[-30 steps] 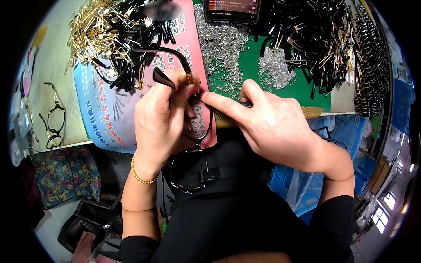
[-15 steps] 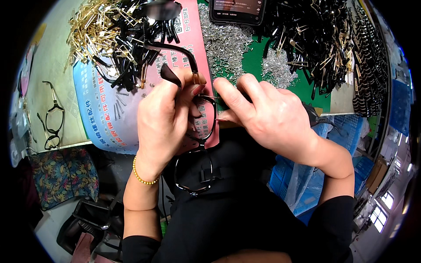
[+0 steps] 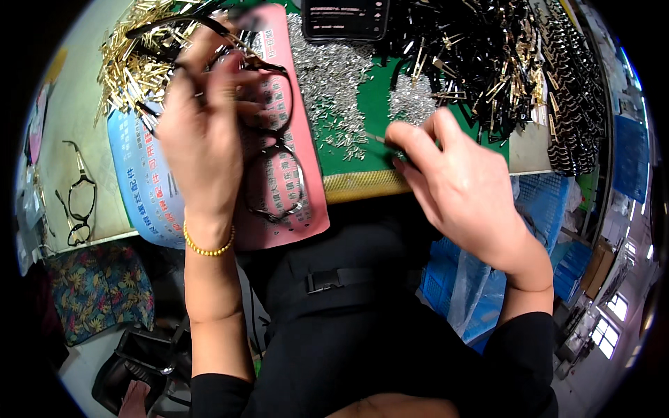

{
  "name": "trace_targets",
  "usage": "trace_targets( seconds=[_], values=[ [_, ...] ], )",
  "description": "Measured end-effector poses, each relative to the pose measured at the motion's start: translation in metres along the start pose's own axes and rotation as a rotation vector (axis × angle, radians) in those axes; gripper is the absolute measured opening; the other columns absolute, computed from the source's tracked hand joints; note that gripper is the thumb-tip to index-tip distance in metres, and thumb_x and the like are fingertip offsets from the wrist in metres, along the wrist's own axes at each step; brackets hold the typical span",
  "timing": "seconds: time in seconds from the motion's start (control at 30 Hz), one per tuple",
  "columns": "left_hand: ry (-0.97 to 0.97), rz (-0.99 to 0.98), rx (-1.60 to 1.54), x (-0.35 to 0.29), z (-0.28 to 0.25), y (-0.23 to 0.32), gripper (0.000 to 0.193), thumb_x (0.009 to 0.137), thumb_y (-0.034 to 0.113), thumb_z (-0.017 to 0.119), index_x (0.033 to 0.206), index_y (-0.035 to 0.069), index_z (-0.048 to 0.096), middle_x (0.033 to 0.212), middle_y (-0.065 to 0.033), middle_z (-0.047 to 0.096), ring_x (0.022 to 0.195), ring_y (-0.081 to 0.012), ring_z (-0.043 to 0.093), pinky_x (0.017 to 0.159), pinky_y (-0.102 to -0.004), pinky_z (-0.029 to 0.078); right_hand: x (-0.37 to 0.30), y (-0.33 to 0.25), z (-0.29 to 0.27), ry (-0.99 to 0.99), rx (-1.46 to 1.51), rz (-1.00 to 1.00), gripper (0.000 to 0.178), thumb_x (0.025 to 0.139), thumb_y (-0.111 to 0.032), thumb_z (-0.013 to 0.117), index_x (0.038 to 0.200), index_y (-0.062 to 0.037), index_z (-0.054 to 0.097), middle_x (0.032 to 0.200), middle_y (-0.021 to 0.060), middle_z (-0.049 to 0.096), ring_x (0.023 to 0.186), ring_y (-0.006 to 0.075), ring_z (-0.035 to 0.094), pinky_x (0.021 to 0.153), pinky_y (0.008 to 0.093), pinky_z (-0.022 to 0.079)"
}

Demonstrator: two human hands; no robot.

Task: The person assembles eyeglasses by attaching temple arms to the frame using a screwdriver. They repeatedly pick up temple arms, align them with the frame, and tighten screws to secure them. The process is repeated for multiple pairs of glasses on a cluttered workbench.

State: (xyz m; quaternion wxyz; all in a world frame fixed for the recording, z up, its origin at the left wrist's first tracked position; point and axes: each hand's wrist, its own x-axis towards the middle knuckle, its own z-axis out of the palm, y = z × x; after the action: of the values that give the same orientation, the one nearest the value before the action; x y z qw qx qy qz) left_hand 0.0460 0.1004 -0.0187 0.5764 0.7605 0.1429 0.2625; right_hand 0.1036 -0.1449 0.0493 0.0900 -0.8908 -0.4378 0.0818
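My left hand (image 3: pixel 198 129), blurred by motion, is closed on a dark eyeglass frame (image 3: pixel 302 182) above the printed pink and blue sheet. The rims hang beside the fingers, toward me, and a black temple arm (image 3: pixel 150 26) reaches out to the far left. My right hand (image 3: pixel 456 177) pinches a thin tool (image 3: pixel 375 138) with a slim metal tip; its handle is mostly hidden. That tip points left over the green mat, next to a spread of tiny silver screws (image 3: pixel 333 83). A smaller pile of clear, shiny small parts (image 3: pixel 412 97) lies just beyond the right fingers.
Gold and black temple arms (image 3: pixel 129 70) are heaped at the far left; more black ones (image 3: pixel 481 63) pile up at the far right. A phone (image 3: pixel 345 19) lies at the back. An assembled eyeglass frame (image 3: pixel 82 198) rests at left. Blue crates (image 3: pixel 446 279) stand below the table's right side.
My left hand has carried the eyeglass frame left and away from me. My right hand has parted from the frame and now holds the tool's tip near the screws.
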Motion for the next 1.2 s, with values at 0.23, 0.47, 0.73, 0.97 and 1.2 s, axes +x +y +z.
trace_targets(
  seconds=[0.23,0.47,0.73,0.97,1.2],
  values=[
    [0.26,-0.166,-0.33,-0.036,-0.023,0.015,0.033,0.112,0.024,0.043,0.132,-0.001,0.05,0.085,-0.0011,0.053,0.055,0.0,0.035,0.043,-0.0158,0.026,-0.02,0.009,0.015,-0.052,0.001,-0.028,0.055,0.082,-0.007,0.067,0.134,-0.0238,0.063,0.09,0.009,0.052,0.068,0.0219,0.062,0.049,0.0339,0.051],
    [0.318,0.05,-0.115,-0.081,-0.048,0.001,0.036,0.11,0.016,0.048,0.135,-0.01,0.051,0.101,-0.0094,0.06,0.087,-0.0159,0.058,0.103,-0.0465,0.049,-0.018,0.008,0.019,-0.041,-0.021,0.004,0.056,0.08,-0.005,0.066,0.132,-0.0225,0.064,0.088,0.0093,0.051,0.064,0.021,0.06,0.046,0.0334,0.05],
    [0.011,0.277,0.685,-0.102,-0.065,-0.008,0.019,0.095,-0.008,0.063,0.113,-0.005,0.068,0.103,-0.0126,0.07,0.098,-0.0232,0.064,0.101,-0.0391,0.049,-0.016,0.001,0.017,-0.057,-0.089,0.07,0.066,0.079,-0.004,0.066,0.142,-0.0248,0.059,0.088,0.0087,0.051,0.06,0.0204,0.059,0.046,0.0331,0.05],
    [-0.231,0.472,0.545,-0.126,-0.048,0.008,0.03,0.081,0.015,0.084,0.099,0.015,0.06,0.103,-0.0039,0.077,0.109,-0.0271,0.067,0.108,-0.0541,0.048,-0.014,0.001,0.01,-0.087,0.096,0.06,0.063,0.085,-0.003,0.065,0.144,-0.0267,0.058,0.093,0.0093,0.055,0.064,0.0249,0.064,0.054,0.0359,0.053],
    [-0.188,0.356,0.265,-0.105,-0.037,-0.005,0.036,0.071,0.003,0.087,0.099,0.009,0.064,0.092,-0.0063,0.071,0.093,-0.0286,0.072,0.093,-0.0462,0.057,0.007,-0.028,0.011,-0.133,0.257,-0.244,0.067,0.076,-0.003,0.069,0.14,-0.0232,0.059,0.135,0.0014,0.062,0.079,0.0218,0.067,0.059,0.032,0.057]
  ],
)
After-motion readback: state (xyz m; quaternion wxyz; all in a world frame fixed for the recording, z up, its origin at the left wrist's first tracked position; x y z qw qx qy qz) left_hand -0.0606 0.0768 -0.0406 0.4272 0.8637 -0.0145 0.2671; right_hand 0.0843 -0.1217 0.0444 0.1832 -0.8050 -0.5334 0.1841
